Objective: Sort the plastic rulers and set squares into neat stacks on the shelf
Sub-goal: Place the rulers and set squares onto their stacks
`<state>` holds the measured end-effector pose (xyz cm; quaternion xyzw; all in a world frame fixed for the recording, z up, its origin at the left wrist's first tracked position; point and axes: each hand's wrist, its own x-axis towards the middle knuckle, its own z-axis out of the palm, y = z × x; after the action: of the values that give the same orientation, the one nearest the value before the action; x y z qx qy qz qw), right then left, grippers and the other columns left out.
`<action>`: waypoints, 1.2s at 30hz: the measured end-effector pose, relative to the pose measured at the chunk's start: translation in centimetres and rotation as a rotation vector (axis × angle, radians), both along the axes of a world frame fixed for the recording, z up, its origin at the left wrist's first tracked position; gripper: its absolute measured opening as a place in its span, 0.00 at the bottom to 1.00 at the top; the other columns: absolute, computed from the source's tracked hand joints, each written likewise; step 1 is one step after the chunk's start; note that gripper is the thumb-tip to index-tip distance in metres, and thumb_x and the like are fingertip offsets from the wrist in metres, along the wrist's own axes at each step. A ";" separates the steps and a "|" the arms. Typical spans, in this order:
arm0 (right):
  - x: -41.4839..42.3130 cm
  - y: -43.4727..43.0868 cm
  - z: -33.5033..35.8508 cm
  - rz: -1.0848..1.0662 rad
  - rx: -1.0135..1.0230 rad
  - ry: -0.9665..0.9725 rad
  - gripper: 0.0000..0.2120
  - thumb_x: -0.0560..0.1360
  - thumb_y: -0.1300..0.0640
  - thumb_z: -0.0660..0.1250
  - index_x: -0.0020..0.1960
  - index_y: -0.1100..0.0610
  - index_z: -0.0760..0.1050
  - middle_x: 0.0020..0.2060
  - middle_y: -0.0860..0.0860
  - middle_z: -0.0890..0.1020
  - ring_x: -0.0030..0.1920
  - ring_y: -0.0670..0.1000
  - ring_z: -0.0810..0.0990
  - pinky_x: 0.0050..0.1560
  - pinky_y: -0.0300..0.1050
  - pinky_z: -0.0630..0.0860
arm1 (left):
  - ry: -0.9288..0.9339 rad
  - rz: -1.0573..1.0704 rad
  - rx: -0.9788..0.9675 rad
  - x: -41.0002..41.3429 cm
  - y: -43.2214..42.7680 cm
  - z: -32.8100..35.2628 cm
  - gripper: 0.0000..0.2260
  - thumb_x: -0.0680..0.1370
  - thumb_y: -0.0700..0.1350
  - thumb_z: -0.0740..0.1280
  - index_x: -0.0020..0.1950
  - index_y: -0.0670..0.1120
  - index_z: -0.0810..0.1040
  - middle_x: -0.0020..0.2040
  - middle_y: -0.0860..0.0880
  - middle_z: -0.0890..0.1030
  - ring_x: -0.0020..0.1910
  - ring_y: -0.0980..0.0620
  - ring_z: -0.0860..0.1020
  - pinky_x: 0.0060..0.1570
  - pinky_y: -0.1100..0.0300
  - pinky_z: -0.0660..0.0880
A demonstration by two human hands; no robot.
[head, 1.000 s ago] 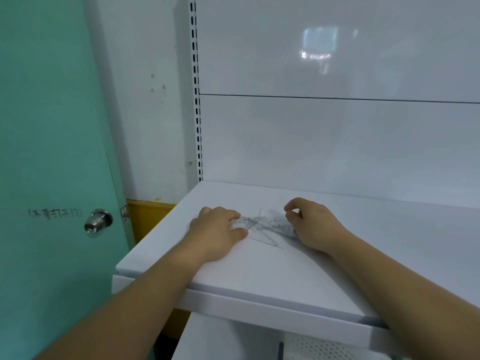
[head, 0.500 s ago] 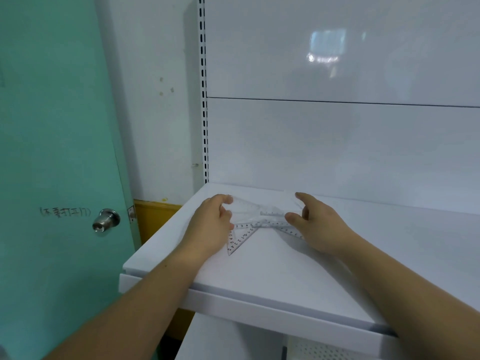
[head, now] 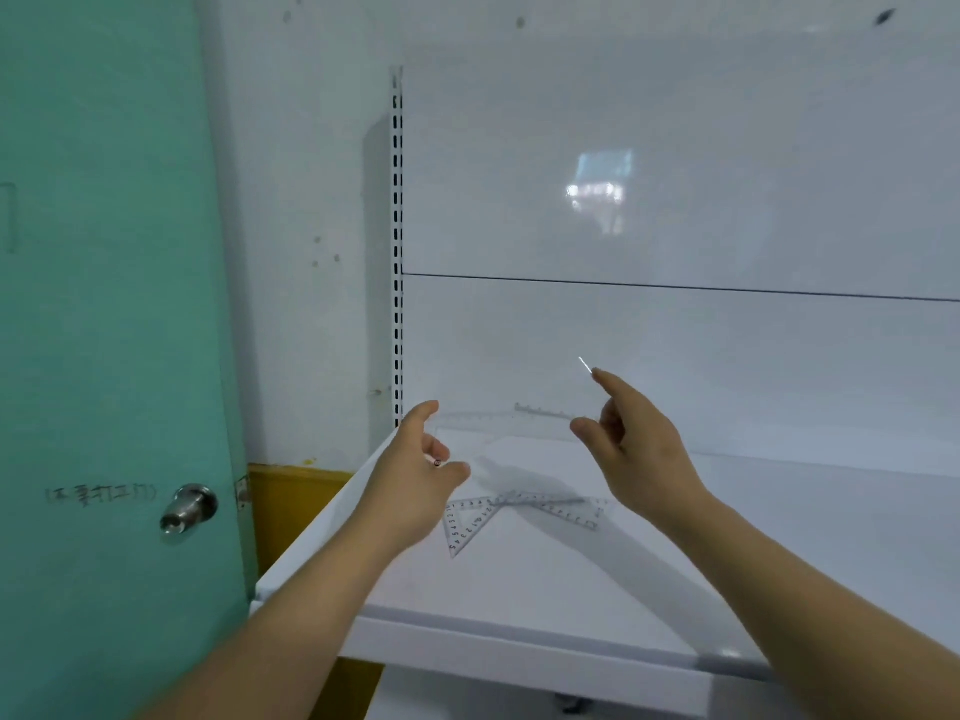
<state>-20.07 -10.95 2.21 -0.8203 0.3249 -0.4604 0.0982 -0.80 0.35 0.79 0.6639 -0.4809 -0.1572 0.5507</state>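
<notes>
head cam | looks forward-down | close over white shelf (head: 545,605) | single view

The left forearm (head: 291,631) and the right forearm (head: 831,605) are seen bare as far as the near edge of the view. The left hand (head: 413,493) and the right hand (head: 641,452) are likewise bare. A small dark round spot (head: 437,463) is seen by the left fingers (head: 440,451); its nature cannot be told.

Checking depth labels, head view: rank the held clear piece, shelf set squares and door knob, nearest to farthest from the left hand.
1. Clear piece: in the grip of the left hand.
2. Set squares: on the shelf, just below.
3. Door knob: far left.
</notes>
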 end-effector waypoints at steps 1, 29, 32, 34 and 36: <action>-0.6 0.3 0.3 -0.015 -0.019 -0.009 0.26 0.77 0.51 0.64 0.73 0.52 0.62 0.36 0.43 0.70 0.40 0.41 0.71 0.46 0.35 0.65 | -0.038 -0.014 -0.007 -0.2 0.3 0.3 0.30 0.76 0.43 0.68 0.73 0.56 0.59 0.48 0.53 0.72 0.41 0.57 0.74 0.35 0.65 0.71; -51.7 10.1 -4.3 -0.664 0.186 -0.026 0.27 0.77 0.47 0.62 0.74 0.50 0.61 0.46 0.45 0.75 0.47 0.44 0.74 0.50 0.39 0.71 | -0.494 -0.692 0.085 -49.2 -5.5 -1.4 0.31 0.74 0.52 0.69 0.73 0.49 0.61 0.70 0.51 0.64 0.61 0.49 0.72 0.60 0.58 0.70; -56.7 9.7 -4.2 -0.675 0.238 -0.011 0.27 0.78 0.47 0.62 0.74 0.49 0.60 0.48 0.45 0.76 0.48 0.45 0.75 0.50 0.39 0.71 | -0.517 -0.657 0.146 -53.2 -6.8 -1.8 0.32 0.74 0.53 0.68 0.74 0.47 0.60 0.72 0.49 0.63 0.63 0.48 0.71 0.62 0.57 0.69; -59.0 8.8 -4.1 -0.671 0.250 0.009 0.26 0.78 0.48 0.62 0.74 0.50 0.61 0.48 0.46 0.76 0.49 0.46 0.75 0.49 0.39 0.70 | -0.530 -0.613 0.197 -54.6 -7.9 -1.9 0.32 0.75 0.53 0.68 0.75 0.47 0.59 0.72 0.48 0.63 0.65 0.47 0.70 0.62 0.57 0.67; -60.5 7.4 -4.1 -0.657 0.259 0.039 0.26 0.78 0.48 0.62 0.74 0.51 0.61 0.49 0.47 0.76 0.50 0.47 0.75 0.50 0.40 0.70 | -0.538 -0.564 0.239 -55.1 -9.1 -1.9 0.32 0.75 0.53 0.67 0.75 0.46 0.59 0.72 0.47 0.63 0.66 0.47 0.69 0.63 0.57 0.66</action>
<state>-80.58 -3.59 -1.85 -0.6614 0.6289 -0.4066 0.0420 -55.95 -8.71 -1.09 0.5826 -0.7494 -0.1776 0.2596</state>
